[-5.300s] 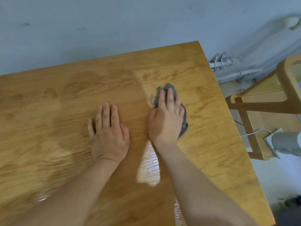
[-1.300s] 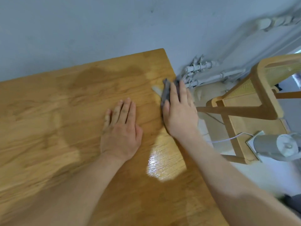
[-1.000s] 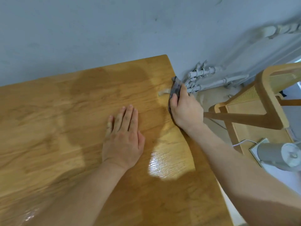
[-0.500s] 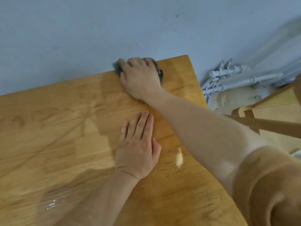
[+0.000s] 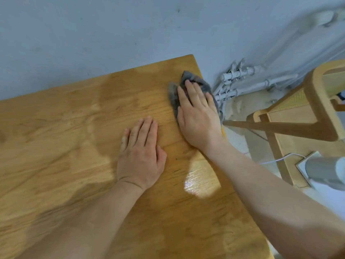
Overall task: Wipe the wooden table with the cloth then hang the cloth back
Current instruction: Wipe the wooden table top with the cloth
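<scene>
Back from the far edge by the wall, my right hand [image 5: 198,116] now presses the grey cloth [image 5: 173,92] flat, fingers spread, near the wooden table [image 5: 56,139]'s right corner. My left hand [image 5: 141,156] lies open, palm down, just beside it. Off the edge: a wooden chair [image 5: 308,113], white pipes [image 5: 240,83].

Glossy grained wooden table [image 5: 74,146], soft crumpled grey cloth [image 5: 173,94], matt painted wall [image 5: 93,34]
</scene>
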The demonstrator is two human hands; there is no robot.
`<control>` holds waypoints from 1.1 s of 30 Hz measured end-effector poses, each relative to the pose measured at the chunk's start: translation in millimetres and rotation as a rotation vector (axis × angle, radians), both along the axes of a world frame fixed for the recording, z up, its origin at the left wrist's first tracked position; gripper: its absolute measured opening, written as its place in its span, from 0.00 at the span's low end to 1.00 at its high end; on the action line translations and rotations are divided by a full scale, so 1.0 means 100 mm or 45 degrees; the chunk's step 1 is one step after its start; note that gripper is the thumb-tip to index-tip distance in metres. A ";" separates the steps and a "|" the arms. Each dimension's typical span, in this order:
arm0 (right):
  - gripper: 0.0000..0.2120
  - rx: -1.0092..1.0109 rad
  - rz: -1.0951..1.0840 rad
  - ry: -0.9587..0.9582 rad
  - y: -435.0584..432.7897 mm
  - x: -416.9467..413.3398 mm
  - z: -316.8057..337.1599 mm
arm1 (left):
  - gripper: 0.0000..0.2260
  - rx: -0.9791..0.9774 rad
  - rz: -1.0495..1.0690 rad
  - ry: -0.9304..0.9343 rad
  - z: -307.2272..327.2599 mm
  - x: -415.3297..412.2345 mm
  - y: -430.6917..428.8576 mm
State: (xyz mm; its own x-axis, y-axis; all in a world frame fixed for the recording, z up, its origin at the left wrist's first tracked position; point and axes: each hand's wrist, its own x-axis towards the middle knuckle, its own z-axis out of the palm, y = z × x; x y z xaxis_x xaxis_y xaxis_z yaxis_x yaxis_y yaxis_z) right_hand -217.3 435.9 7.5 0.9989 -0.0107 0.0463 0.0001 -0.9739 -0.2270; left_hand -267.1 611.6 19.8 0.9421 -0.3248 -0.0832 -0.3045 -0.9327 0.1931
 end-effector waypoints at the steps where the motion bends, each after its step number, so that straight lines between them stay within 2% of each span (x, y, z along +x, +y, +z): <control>1: 0.24 -0.015 0.026 0.006 0.06 -0.29 0.01 | 0.27 0.000 -0.001 -0.003 0.00 0.01 0.00; 6: 0.26 -0.033 -0.031 0.075 0.02 -1.39 0.11 | 0.28 -0.017 0.007 -0.011 0.01 -0.02 -0.01; 11: 0.28 -0.024 -0.284 0.132 -0.02 -1.34 0.08 | 0.28 0.010 -0.018 0.005 0.03 0.02 -0.01; 17: 0.28 0.199 -0.496 0.223 -0.20 -0.46 0.12 | 0.28 0.093 -0.035 0.023 0.00 0.01 -0.05; 23: 0.26 0.466 -0.410 0.193 -0.33 0.54 0.09 | 0.30 0.095 -0.005 0.047 -0.01 0.05 -0.24; 27: 0.18 0.640 -0.380 0.211 -0.37 1.25 0.03 | 0.29 0.086 0.005 0.010 -0.01 0.06 -0.28; 33: 0.17 0.693 -0.448 0.190 -0.34 1.65 0.00 | 0.29 0.081 0.022 0.004 -0.03 0.09 -0.27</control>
State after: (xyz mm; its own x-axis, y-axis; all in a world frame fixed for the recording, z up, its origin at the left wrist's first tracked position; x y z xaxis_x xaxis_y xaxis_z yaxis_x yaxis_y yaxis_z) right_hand -52.5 402.4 8.0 0.9267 -0.3205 -0.1962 -0.3666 -0.6565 -0.6593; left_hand -258.1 584.5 16.7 0.9472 -0.3025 -0.1063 -0.2878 -0.9483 0.1338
